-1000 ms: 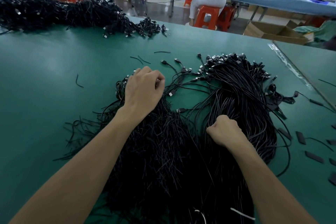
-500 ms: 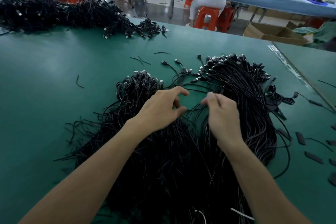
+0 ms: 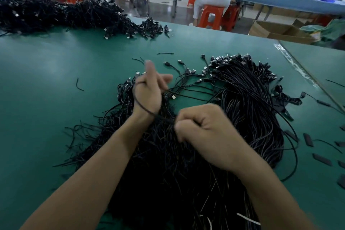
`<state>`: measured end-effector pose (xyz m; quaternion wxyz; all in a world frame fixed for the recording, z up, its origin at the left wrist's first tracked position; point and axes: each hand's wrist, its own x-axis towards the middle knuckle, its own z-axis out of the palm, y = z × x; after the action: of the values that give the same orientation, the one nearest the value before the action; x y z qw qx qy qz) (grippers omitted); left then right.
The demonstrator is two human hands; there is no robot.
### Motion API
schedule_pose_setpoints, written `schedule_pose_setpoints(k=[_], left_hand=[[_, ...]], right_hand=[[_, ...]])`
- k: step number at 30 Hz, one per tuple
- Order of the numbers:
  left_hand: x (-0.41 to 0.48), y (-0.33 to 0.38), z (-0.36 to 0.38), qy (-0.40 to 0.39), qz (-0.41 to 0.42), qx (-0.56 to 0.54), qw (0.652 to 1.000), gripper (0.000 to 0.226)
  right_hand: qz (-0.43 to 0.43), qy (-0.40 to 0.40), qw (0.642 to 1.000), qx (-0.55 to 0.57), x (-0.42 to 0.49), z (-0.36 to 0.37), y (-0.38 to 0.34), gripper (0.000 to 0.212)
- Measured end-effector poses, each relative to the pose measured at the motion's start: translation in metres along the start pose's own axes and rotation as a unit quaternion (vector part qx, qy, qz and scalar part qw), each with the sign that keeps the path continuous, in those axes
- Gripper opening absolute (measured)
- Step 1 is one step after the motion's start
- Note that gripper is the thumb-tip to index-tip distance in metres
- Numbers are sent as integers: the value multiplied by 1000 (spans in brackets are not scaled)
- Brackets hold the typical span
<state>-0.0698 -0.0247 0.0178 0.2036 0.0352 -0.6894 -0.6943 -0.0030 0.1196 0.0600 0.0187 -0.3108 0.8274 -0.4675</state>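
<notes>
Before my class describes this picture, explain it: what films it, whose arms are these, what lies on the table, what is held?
There is no machine: a person wears a camera on the head, looking down at their own bare arms. The right hand is a fist gripping one black cable, which loops round the back of the left hand; that hand's fingers are blurred. Beneath lies a pile of black cables on a green table. A second heap lies far left, flat black pieces at right.
</notes>
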Motion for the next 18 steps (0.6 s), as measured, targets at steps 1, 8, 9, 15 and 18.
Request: schedule_pose_setpoints(k=[1,8,9,15,18], left_hand=[[7,1,-5,49,17,-27,998,70],[8,10,-16,53,235,162,957,40],[4,7,-13,-2,262,208,942,39],[-14,-4,7,-204,281,390,853,27],[-18,-8,11,-242,291,380,844,17]], right_hand=[[32,41,998,-34,-2,-9,10,29],[303,56,913,-268,-6,-50,57,33],[311,32,898,-311,-6,-49,56,31],[123,16,977,-175,1,-29,32,84],[109,96,977,-154,4,-21,34,44]])
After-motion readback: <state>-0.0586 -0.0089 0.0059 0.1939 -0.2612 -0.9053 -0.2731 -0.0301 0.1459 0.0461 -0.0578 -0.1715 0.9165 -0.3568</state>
